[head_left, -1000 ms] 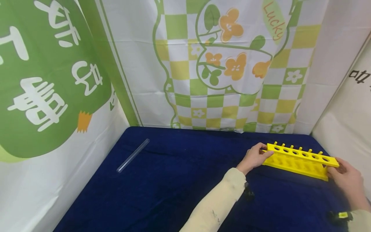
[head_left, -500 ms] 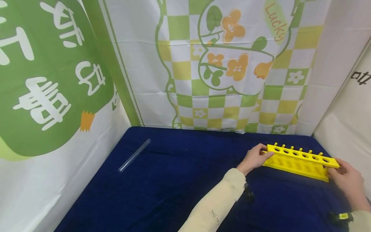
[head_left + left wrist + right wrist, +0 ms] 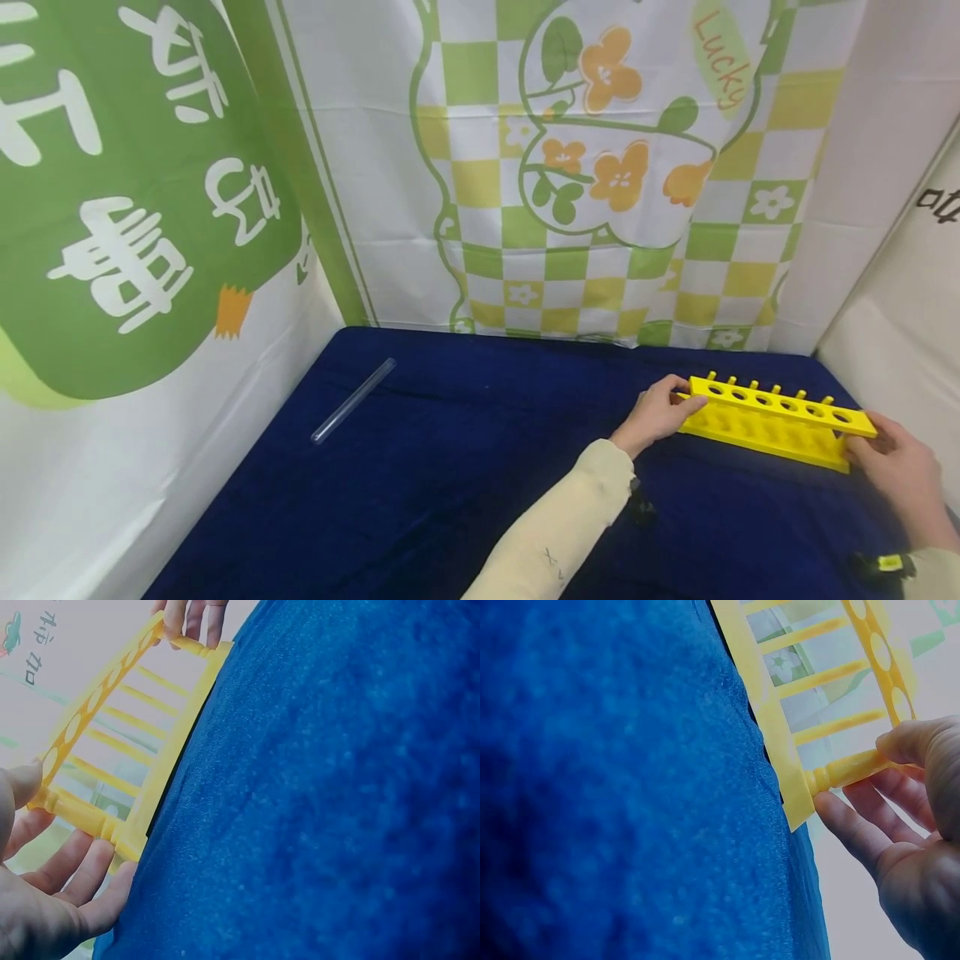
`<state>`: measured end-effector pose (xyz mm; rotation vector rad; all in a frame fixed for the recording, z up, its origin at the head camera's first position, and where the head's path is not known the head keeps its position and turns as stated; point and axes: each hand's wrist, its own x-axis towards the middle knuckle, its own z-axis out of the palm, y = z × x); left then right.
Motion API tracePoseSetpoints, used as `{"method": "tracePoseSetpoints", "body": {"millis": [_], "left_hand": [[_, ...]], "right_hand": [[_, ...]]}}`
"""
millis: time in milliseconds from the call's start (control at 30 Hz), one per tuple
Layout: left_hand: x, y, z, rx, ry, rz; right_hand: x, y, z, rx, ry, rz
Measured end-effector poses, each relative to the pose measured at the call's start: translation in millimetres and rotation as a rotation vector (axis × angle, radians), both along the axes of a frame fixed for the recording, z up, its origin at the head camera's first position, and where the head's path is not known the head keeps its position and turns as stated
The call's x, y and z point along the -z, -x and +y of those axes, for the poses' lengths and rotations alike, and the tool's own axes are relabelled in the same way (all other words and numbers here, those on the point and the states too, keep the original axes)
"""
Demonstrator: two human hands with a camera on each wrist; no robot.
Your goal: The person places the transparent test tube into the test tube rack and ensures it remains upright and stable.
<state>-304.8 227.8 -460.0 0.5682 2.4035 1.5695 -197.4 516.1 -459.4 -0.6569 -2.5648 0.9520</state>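
Observation:
A yellow test tube rack, with a row of round holes along its top bar and pegs behind, stands upright at the right of the blue cloth. Its base is on or barely above the cloth; I cannot tell which. My left hand holds the rack's left end, thumb at the top bar and fingers around the end post, as the left wrist view shows. At the other end, my right hand grips the post between thumb and fingers. No tube sits in the rack. Far to the left lies a clear glass-like test tube.
Dark blue cloth covers the table. A patterned curtain hangs behind it, with a green and white one on the left and a pale one on the right, close to the right hand.
The head view has swung slightly left, so the curtains and test tube appear further right. Both hands keep their hold; the rack seems to have shifted slightly left relative to the cloth.

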Motion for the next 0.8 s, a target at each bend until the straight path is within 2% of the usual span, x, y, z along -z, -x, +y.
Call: {"method": "tracePoseSetpoints", "body": {"millis": [433, 800], "left_hand": [[-1.5, -2.7, -4.6, 0.007, -0.017, -0.022], [-4.3, -1.6, -7.6, -0.012, -0.014, -0.035]], "right_hand": [[3.8, 2.4, 0.2, 0.003, 0.000, 0.010], [3.4, 3.8, -3.8, -0.006, -0.021, 0.007]]}}
